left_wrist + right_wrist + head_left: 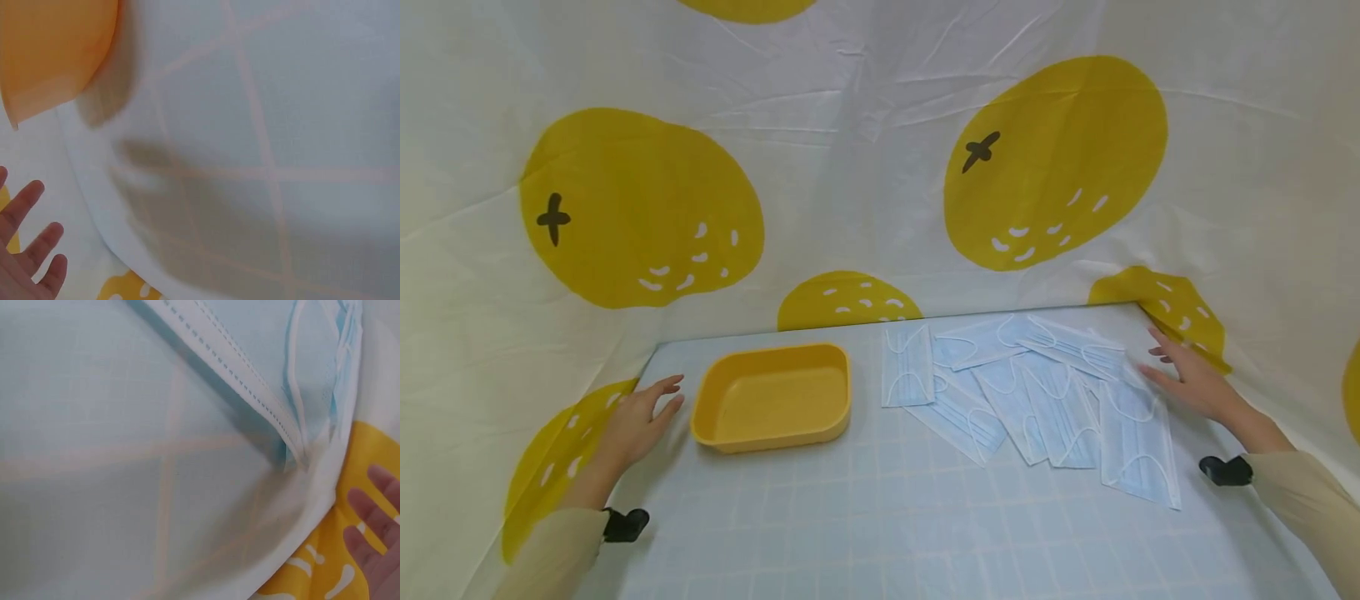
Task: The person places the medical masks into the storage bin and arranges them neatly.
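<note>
My left hand (642,421) hovers beside the left end of a yellow rectangular tray (771,439), its fingers loosely extended and holding nothing. In the left wrist view, the fingers (24,206) lie apart from the tray's rounded end (59,50). On the right, my right hand (1197,382) is held at the edge of a spread of light blue face masks (1060,408), fingers relaxed with nothing in them. The nearest mask (1138,442) lies just left of that hand. The right wrist view shows fingertips (369,509) apart from a mask's white stitched edge (231,372).
A pale blue checked cloth (865,533) covers the table. Behind it and at the sides hangs a white curtain (850,192) with large yellow fruit prints. Several masks overlap; one upright mask (907,367) is closest to the tray. Black bands (625,525) sit at both wrists.
</note>
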The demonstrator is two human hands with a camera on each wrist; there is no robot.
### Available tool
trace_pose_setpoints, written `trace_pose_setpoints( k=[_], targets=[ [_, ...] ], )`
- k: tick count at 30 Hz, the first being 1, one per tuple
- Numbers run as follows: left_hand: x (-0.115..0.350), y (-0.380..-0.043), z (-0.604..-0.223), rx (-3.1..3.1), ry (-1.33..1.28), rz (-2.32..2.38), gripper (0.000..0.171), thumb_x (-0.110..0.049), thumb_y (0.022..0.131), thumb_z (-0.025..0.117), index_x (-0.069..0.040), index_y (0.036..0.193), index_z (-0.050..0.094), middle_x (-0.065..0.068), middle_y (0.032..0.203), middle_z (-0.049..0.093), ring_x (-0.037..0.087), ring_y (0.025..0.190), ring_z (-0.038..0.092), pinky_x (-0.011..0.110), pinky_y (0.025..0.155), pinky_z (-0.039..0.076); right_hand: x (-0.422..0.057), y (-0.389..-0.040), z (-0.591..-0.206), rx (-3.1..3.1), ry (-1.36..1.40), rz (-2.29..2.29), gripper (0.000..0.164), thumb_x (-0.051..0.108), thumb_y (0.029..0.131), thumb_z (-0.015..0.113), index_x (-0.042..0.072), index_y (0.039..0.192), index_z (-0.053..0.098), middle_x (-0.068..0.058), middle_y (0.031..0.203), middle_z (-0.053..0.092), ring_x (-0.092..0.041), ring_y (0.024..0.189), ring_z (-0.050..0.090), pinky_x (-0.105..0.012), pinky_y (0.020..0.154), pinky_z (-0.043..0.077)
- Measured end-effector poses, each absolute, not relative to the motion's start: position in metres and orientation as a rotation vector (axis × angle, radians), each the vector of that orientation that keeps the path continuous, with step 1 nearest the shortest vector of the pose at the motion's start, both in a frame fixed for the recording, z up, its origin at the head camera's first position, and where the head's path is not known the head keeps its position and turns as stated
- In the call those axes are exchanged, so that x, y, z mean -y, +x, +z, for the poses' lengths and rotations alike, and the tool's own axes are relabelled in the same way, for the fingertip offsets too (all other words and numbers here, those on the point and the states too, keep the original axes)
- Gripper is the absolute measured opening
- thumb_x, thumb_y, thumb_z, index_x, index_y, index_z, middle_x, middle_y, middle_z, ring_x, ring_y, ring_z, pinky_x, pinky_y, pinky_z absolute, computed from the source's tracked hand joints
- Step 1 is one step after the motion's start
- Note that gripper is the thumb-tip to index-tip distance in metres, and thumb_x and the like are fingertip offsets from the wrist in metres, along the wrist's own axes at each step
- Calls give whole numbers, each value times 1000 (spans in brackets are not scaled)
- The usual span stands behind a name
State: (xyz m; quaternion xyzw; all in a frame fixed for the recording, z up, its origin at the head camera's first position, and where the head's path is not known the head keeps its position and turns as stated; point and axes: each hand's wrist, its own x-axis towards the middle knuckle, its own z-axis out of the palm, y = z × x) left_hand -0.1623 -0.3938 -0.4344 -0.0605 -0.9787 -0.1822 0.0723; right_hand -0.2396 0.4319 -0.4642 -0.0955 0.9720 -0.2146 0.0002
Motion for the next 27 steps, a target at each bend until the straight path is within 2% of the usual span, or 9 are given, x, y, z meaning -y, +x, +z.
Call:
trace_pose_setpoints(
  k=[6,12,15,18,20,22,25,27],
  targets=[
    [384,-165,-433,2978,-45,-710,56,-41,103,37,2,139,44,31,127,55,47,115,50,62,95,42,-431,-236,-464,-2971,-290,-717,80,35,99,52,0,152,4,-35,131,45,-51,114,43,-72,91,37],
    [370,-168,-429,2915,70,-886,55,-40,103,38,2,139,44,32,124,56,46,107,55,55,87,50,-432,-234,-465,-2914,-295,-776,79,34,99,53,-1,152,6,-35,131,44,-49,113,45,-69,89,38],
    [366,-171,-430,2860,108,-934,52,-37,103,42,1,137,47,31,120,59,43,101,60,37,77,55,-432,-232,-466,-2907,-298,-771,77,34,99,53,-3,151,9,-35,130,45,-49,112,46,-67,90,40],
    [363,-175,-434,2815,133,-980,47,-32,102,45,2,135,49,31,116,61,40,93,64,19,66,50,-433,-231,-466,-2904,-291,-758,75,34,99,52,-5,150,13,-36,129,46,-49,111,47,-66,90,41],
    [362,-177,-437,2799,138,-1005,46,-31,102,47,2,134,50,30,115,61,33,87,65,14,62,48,-434,-230,-467,-2899,-288,-760,73,34,99,53,-6,148,17,-36,128,47,-48,110,48,-65,90,42],
    [362,-179,-441,2783,134,-1036,45,-30,101,49,2,134,50,30,114,61,20,82,64,15,60,49,-435,-230,-468,-2901,-284,-752,71,35,99,53,-6,147,20,-34,126,49,-47,108,50,-63,89,45],
    [363,-179,-445,2760,119,-1082,45,-29,100,51,2,134,51,30,114,61,0,75,58,16,60,51,-435,-229,-470,-2887,-274,-755,69,35,98,54,-5,146,25,-33,124,52,-44,107,52,-58,88,49],
    [364,-179,-447,2748,119,-1105,45,-28,100,52,2,134,51,30,114,61,-7,72,54,15,60,51,-434,-228,-471,-2879,-270,-751,68,36,98,55,-3,146,28,-31,124,53,-43,106,53,-56,86,51]
  ],
)
